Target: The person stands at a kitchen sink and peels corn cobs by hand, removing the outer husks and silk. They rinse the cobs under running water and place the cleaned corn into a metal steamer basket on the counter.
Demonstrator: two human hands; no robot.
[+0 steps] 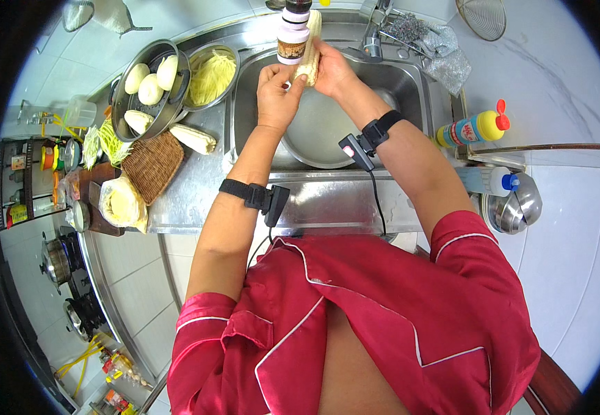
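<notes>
Above the sink basin, my right hand (335,67) is wrapped around the side of a pale ear of corn (312,49). My left hand (281,96) holds the lower end of the same ear between thumb and fingers. Part of the corn is hidden behind a jar with a pinkish-white lid (293,39). Below my hands a round metal basin (320,132) with cloudy water sits in the steel sink (424,98). A second ear of corn (193,139) lies on the counter to the left.
At the left stand a steel colander (119,111) with peeled onions and corn, and a bowl of yellow-green shreds (212,78). A wicker basket (154,166) and a plastic bag (122,202) lie nearer. The faucet (372,46) is behind; a yellow bottle (468,129) stands right.
</notes>
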